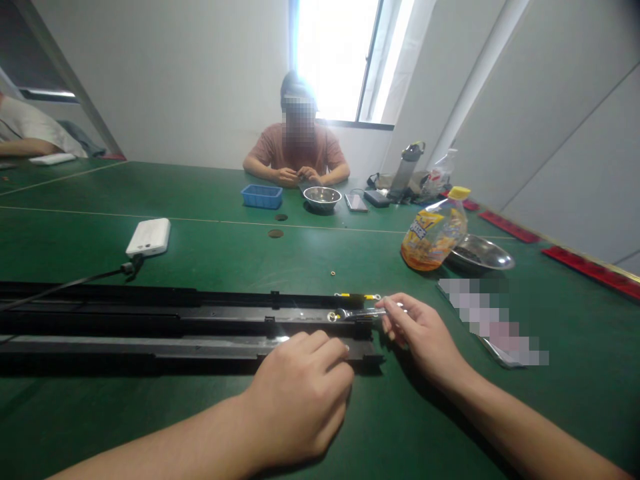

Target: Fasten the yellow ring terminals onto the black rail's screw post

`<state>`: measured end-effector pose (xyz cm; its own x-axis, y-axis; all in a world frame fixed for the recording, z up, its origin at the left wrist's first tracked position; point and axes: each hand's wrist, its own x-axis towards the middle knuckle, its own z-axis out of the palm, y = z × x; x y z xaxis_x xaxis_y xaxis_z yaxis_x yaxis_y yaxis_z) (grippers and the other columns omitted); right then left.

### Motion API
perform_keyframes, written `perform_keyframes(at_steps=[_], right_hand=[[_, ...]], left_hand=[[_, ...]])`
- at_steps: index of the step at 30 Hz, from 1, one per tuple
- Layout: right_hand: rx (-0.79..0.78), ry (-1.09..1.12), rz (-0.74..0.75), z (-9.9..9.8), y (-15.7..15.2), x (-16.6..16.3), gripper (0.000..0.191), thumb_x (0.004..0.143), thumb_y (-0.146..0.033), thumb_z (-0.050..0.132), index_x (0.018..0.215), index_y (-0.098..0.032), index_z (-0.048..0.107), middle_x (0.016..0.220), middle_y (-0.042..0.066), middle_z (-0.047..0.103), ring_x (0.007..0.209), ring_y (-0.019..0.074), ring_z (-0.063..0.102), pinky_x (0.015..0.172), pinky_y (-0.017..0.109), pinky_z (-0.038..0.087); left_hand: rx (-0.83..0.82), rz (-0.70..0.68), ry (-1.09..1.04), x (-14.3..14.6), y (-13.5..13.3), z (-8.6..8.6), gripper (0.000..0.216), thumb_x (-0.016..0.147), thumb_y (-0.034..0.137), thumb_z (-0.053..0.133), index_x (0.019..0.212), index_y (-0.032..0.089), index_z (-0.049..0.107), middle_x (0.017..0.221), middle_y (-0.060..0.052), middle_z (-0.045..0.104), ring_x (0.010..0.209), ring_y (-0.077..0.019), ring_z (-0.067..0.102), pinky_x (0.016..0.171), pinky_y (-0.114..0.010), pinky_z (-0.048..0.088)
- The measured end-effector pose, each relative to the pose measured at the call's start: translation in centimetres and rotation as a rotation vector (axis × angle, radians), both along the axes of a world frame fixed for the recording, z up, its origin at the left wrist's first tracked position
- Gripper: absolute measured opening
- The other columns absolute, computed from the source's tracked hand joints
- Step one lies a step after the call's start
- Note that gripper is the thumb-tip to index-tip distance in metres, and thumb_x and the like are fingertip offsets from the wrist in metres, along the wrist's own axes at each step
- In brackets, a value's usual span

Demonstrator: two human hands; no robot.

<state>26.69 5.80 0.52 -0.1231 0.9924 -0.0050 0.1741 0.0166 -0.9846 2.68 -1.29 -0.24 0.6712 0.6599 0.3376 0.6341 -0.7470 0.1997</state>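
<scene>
A silver wrench [363, 312] is pinched between the thumb and fingers of my right hand [417, 327]. Its head lies beside a small brass-coloured nut [333, 317] on the middle black metal rail [225, 313]. Close behind is a short yellow wire [373, 297] with a ring terminal at its end. My left hand [307, 390] is closed, curled over the right part of the front black rail [210, 347]. Whatever its fingertips hold is hidden behind the knuckles. A loose small ring [333, 273] lies on the green table [240, 260] beyond the rails.
Past the rails stand a white power bank [149, 237] with a cable, a blue tray [262, 196] and a steel bowl [323, 197]. On the right are a plastic bottle [425, 240], another steel bowl [487, 253] and a flat packet [490, 327]. A person [299, 150] sits opposite.
</scene>
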Motion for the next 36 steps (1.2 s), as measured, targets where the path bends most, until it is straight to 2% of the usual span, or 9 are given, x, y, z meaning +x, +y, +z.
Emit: perform_keyframes(at_steps=[7, 19, 26, 36], right_hand=[[-0.007, 0.011, -0.018, -0.12, -0.03, 0.09, 0.049, 0.090, -0.066, 0.075, 0.092, -0.018, 0.071, 0.067, -0.001, 0.062, 0.053, 0.0115, 0.047, 0.049, 0.025, 0.032], [-0.016, -0.005, 0.029, 0.10, -0.06, 0.03, 0.046, 0.093, -0.064, 0.073, 0.085, -0.019, 0.068, 0.066, -0.002, 0.062, 0.055, 0.0119, 0.047, 0.052, 0.026, 0.034], [-0.008, 0.008, -0.018, -0.26, 0.04, 0.10, 0.046, 0.093, -0.064, 0.073, 0.090, -0.019, 0.068, 0.067, -0.002, 0.062, 0.054, 0.0110, 0.046, 0.050, 0.025, 0.031], [-0.015, -0.017, 0.016, 0.36, -0.20, -0.21, 0.047, 0.092, -0.065, 0.074, 0.085, -0.019, 0.068, 0.066, -0.001, 0.064, 0.054, 0.0111, 0.046, 0.050, 0.025, 0.032]], left_hand=[[-0.009, 0.003, 0.004, 0.03, -0.06, -0.03, 0.009, 0.098, 0.026, 0.057, 0.100, 0.021, 0.064, 0.113, -0.007, 0.068, 0.092, -0.0260, 0.058, 0.075, -0.043, 0.048], [-0.011, -0.001, 0.011, 0.00, -0.09, -0.04, 0.009, 0.099, 0.026, 0.056, 0.100, 0.021, 0.064, 0.113, -0.007, 0.067, 0.092, -0.0260, 0.057, 0.075, -0.043, 0.047], [-0.005, -0.003, 0.004, -0.04, -0.05, -0.14, 0.008, 0.098, 0.026, 0.057, 0.099, 0.021, 0.063, 0.112, -0.007, 0.068, 0.092, -0.0259, 0.057, 0.074, -0.043, 0.046], [-0.004, -0.001, 0.003, 0.05, -0.01, -0.11, 0.008, 0.099, 0.026, 0.056, 0.099, 0.022, 0.063, 0.111, -0.006, 0.067, 0.091, -0.0256, 0.057, 0.074, -0.043, 0.047]])
